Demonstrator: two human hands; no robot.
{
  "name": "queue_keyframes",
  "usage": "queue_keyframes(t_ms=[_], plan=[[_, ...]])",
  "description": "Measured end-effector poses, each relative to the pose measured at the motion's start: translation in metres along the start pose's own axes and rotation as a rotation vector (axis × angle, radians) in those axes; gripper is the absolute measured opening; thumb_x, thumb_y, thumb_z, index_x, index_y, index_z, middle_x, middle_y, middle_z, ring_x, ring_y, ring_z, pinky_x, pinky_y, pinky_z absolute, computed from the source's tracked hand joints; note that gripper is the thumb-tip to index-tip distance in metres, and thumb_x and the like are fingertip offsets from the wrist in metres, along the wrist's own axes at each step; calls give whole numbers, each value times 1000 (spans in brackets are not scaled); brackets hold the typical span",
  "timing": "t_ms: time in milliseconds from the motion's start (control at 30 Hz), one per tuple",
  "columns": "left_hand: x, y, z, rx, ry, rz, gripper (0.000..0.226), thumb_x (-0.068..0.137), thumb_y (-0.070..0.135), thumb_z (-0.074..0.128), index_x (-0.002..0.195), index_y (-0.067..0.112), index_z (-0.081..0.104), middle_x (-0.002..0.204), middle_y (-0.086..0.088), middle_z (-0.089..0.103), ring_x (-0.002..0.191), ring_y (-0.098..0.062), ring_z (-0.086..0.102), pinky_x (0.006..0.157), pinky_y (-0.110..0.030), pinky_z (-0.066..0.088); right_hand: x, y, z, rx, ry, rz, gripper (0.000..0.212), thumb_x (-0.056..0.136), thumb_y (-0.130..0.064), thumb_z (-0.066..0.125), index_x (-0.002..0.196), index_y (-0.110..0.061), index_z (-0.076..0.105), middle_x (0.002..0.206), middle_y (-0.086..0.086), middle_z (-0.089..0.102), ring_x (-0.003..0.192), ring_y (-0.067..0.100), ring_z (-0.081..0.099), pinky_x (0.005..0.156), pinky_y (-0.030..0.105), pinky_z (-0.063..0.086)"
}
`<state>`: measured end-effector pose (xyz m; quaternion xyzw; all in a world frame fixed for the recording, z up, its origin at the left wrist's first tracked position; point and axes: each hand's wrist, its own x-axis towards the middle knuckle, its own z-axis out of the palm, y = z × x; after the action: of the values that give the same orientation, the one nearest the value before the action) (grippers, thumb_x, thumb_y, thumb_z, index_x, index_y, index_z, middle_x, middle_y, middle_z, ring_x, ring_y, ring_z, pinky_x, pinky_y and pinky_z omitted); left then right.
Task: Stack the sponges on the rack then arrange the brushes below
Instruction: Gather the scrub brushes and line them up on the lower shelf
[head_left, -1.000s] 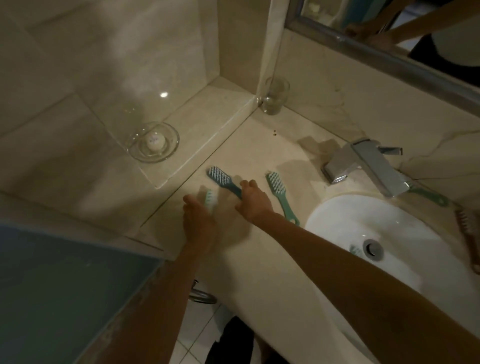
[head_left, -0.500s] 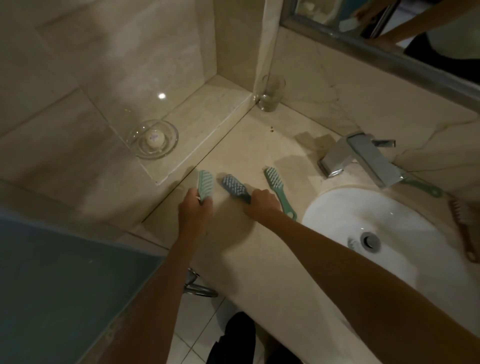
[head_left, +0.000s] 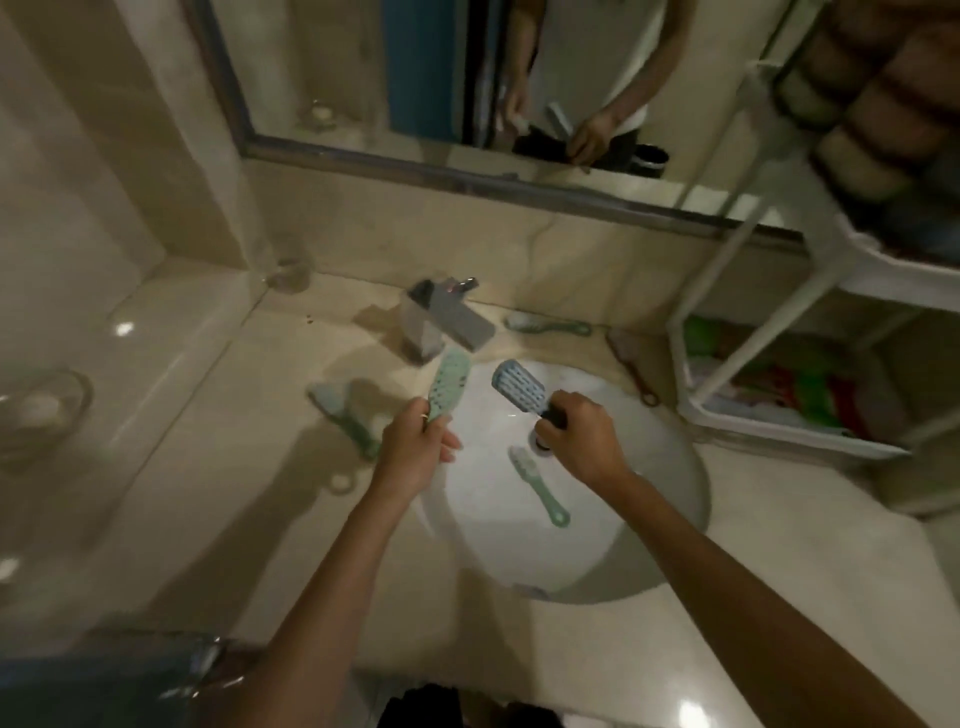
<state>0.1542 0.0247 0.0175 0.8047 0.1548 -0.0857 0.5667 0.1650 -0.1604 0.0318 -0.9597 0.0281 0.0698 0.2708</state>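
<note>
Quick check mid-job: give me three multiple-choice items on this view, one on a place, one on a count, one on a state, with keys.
1. Where does the loose brush nearest the right hand lie?
A. In the sink
B. On the rack
C. In the glass

2. How many brushes are being held?
A. None
B. One
C. Two

3. What is the left hand doing?
A. Resting open
B. Gripping a green brush
C. Turning the tap

Key: 1 A, it lies by the drain; 2 C, one in each hand, the right holding a blue brush; 3 B, fingers wrap its handle.

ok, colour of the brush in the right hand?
Blue-grey head, dark handle: brush in right hand, head view.
</note>
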Motion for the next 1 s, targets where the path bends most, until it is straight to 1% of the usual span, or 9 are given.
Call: queue_keyframes(t_ms=[100, 167, 300, 400, 533, 600, 700, 767, 1000], plan=[[-15, 22, 60, 81, -166, 42, 15, 93, 5, 42, 81, 9, 48, 64, -1, 57, 51, -9, 53, 43, -8, 43, -20, 55, -38, 40, 138, 93, 20, 85, -13, 60, 101, 0, 61, 103, 20, 65, 93, 34, 61, 70, 29, 41], [-26, 35, 97, 129, -273, 70, 11, 94, 5, 40, 91, 7, 50, 65, -1, 57, 53, -12, 52, 43, -8, 43, -35, 91, -59, 83, 230, 168, 25, 84, -11, 61, 107, -2, 61, 106, 20, 66, 95, 35, 62, 73, 33, 44], [-38, 68, 168, 237, -411, 144, 17, 94, 7, 39, 100, 15, 53, 67, 0, 58, 53, -12, 54, 55, -23, 48, -58, 158, -92, 77, 320, 255, 26, 84, -8, 61, 110, -3, 60, 103, 20, 66, 92, 35, 61, 68, 28, 35], [-44, 91, 210, 300, -477, 188, 21, 93, 6, 38, 105, 12, 54, 72, -2, 59, 59, -15, 57, 63, -29, 52, -60, 201, -114, 38, 351, 299, 31, 85, -7, 60, 116, -2, 58, 107, 23, 65, 98, 38, 60, 75, 34, 44], [-45, 108, 248, 384, -484, 197, 40, 89, 4, 39, 127, 8, 49, 110, -22, 63, 99, -37, 62, 87, -45, 54, -40, 249, -143, -5, 368, 368, 35, 86, -6, 58, 121, -2, 58, 115, 27, 60, 104, 41, 58, 85, 40, 46], [-43, 112, 262, 407, -470, 170, 44, 89, 3, 39, 132, 8, 46, 117, -25, 60, 105, -40, 60, 90, -46, 52, -24, 268, -157, -43, 356, 392, 36, 88, -8, 55, 123, -4, 57, 117, 25, 59, 107, 41, 57, 88, 41, 46], [-40, 118, 281, 441, -444, 162, 32, 91, 5, 40, 122, 4, 49, 115, -25, 60, 106, -41, 59, 92, -48, 50, 3, 286, -173, -159, 292, 372, 36, 92, -13, 50, 127, -9, 56, 120, 23, 58, 107, 39, 57, 91, 44, 46], [-38, 121, 291, 452, -438, 160, 32, 92, 4, 39, 123, 3, 48, 116, -25, 58, 108, -41, 58, 93, -48, 49, 21, 293, -179, -271, 210, 347, 36, 95, -15, 45, 130, -11, 53, 125, 22, 54, 111, 39, 56, 94, 45, 45], [-23, 123, 314, 357, -309, 82, 36, 94, 6, 35, 129, 8, 40, 114, -28, 58, 106, -44, 58, 89, -53, 51, 56, 309, -174, -376, -21, 139, 38, 96, -17, 43, 133, -22, 50, 130, 19, 54, 117, 37, 54, 99, 42, 45]])
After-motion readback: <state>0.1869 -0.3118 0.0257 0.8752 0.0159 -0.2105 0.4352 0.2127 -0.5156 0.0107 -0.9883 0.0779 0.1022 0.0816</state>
